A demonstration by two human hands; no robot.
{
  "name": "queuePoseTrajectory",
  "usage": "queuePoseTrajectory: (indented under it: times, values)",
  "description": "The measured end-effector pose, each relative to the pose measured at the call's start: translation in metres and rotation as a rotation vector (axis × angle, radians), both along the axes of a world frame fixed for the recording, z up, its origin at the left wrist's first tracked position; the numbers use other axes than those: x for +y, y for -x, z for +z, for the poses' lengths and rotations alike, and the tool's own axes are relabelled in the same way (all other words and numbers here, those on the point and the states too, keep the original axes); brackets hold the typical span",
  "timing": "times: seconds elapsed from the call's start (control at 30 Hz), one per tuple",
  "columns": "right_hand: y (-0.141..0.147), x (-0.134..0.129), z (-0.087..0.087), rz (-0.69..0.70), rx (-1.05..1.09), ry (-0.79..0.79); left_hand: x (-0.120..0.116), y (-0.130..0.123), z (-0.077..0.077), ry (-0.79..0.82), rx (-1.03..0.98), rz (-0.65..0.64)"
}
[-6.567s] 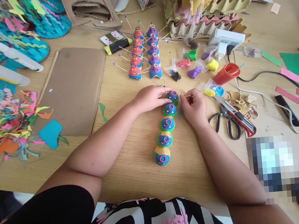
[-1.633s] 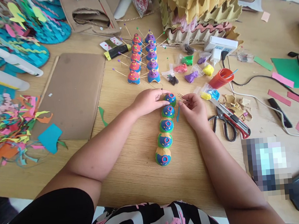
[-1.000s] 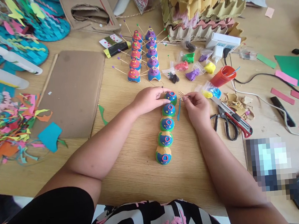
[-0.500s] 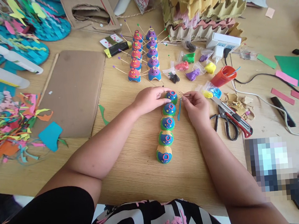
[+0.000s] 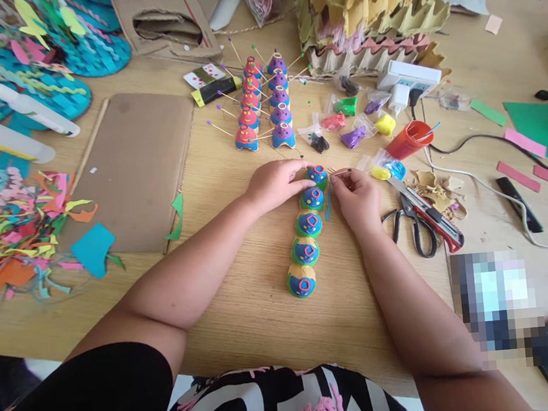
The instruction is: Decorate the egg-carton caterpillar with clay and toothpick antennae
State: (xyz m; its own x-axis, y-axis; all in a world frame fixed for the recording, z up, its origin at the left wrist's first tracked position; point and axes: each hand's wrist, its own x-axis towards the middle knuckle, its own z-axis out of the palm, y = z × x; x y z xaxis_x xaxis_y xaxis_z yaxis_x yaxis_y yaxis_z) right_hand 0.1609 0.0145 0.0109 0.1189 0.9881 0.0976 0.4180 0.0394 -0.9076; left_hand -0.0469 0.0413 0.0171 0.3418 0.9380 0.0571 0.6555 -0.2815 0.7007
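Note:
A row of blue and green egg-carton domes (image 5: pixel 309 224), each with a pink ring on it, runs lengthwise in front of me. My left hand (image 5: pixel 278 183) is closed on the dome at the row's far end, thumb on its near side. A thin stick with a dark tip rises beside those fingers. Just right of that dome, my right hand (image 5: pixel 358 195) pinches thin toothpicks (image 5: pixel 342 172); a dark bead shows at one end. A slim blue tool (image 5: pixel 328 202) lies between the row and my right hand.
Beyond my hands stand a red row (image 5: pixel 248 116) and a purple row (image 5: pixel 280 112) of domes with sticks. Clay bags (image 5: pixel 354 136), an orange cup (image 5: pixel 409 140), scissors (image 5: pixel 419 231) and a box cutter (image 5: pixel 431 214) lie to the right. Cardboard (image 5: pixel 132 173) and paper scraps (image 5: pixel 31 233) lie left.
The dome row's far end has shifted slightly right. My right hand has moved a little left, and a dark bead now shows on its toothpick. The green paper strip at the cardboard's edge has shifted.

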Motion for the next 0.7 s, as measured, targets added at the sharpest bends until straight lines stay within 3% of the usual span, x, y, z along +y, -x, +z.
queuePoseTrajectory:
  times: [0.27, 0.47, 0.6, 0.7]
  values:
    - [0.000, 0.001, 0.000, -0.001, 0.024, 0.020, -0.001, -0.001, 0.002, 0.026, -0.030, 0.009]
    - [-0.002, 0.001, -0.001, 0.018, 0.069, 0.046, 0.001, 0.000, -0.005, 0.018, -0.070, 0.038]
    - [-0.003, 0.002, -0.006, 0.004, 0.128, 0.032, 0.005, 0.004, -0.010, 0.009, -0.224, 0.002]
    - [-0.004, 0.004, -0.012, -0.040, 0.218, -0.010, 0.008, 0.005, -0.013, 0.084, -0.460, 0.013]
